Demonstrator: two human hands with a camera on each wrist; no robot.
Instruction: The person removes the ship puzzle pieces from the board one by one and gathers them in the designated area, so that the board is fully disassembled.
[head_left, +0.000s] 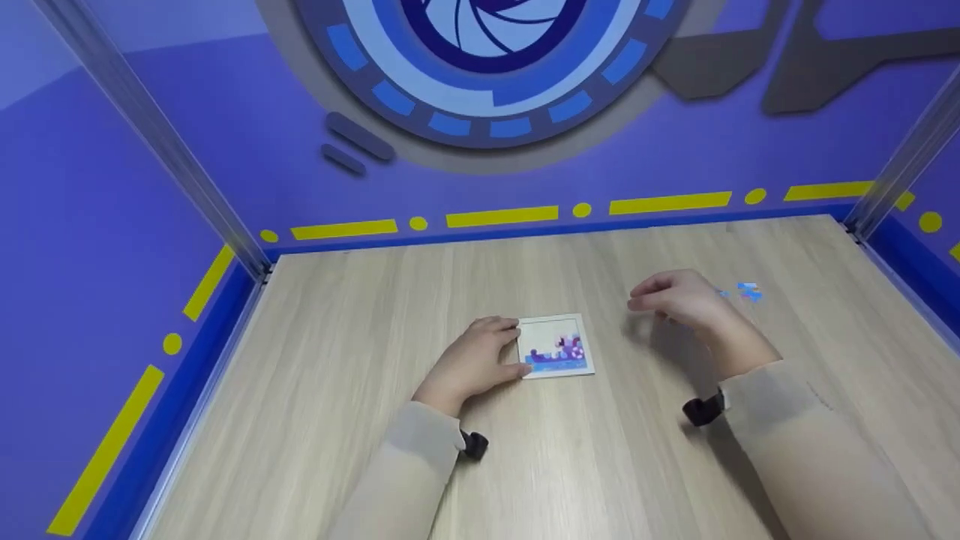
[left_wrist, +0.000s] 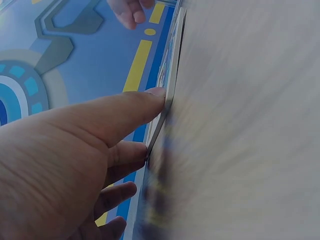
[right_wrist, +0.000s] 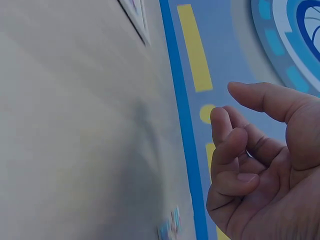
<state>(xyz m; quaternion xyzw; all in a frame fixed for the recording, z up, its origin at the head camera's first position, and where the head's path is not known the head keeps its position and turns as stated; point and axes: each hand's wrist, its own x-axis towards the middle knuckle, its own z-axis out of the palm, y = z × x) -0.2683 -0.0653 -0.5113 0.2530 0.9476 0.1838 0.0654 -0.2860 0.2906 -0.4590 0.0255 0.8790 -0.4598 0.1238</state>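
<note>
A small square jigsaw board (head_left: 555, 324) with a pale rim lies on the wooden table, its lower part covered by a purple, pink and blue picture and its upper part plain pale. My left hand (head_left: 474, 364) holds it at the left edge, thumb near the bottom corner and fingers near the top corner. In the left wrist view the thumb (left_wrist: 132, 111) presses on the board's edge (left_wrist: 173, 75). To the right of the board, my right hand (head_left: 679, 300) hovers over the table with loosely bent fingers. Nothing shows between its thumb (right_wrist: 257, 96) and fingers.
Several small blue jigsaw pieces (head_left: 748, 291) lie beyond the right wrist, one partly hidden by it; blurred pieces (right_wrist: 165, 231) also show in the right wrist view. Purple walls with yellow marks (head_left: 502, 217) enclose the wooden table (head_left: 360, 315) at the back and sides.
</note>
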